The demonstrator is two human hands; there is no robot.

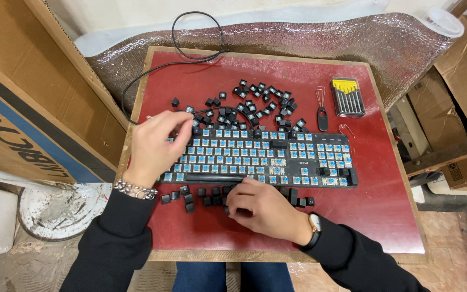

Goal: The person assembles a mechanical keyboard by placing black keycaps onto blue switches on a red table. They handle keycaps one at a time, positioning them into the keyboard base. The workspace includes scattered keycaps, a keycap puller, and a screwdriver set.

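A black keyboard (298, 162) with most caps off and blue switches showing lies across a small red table (385, 216). My left hand (155, 146) rests on the keyboard's left end, with its fingers curled over the top-left corner. In front of the keyboard, my right hand (260, 208) lies with its fingertips on a row of loose black keycaps (190, 199) near the space bar. Whether either hand pinches a cap is hidden. A bigger pile of keycaps (260, 100) sits behind the keyboard.
A case of small yellow-handled screwdrivers (348, 97), a wire keycap puller (321, 108) and a bent wire clip (346, 130) lie at the back right. The black cable (190, 54) loops off the far edge. Cardboard boxes (22, 97) flank the table, foil sheeting behind.
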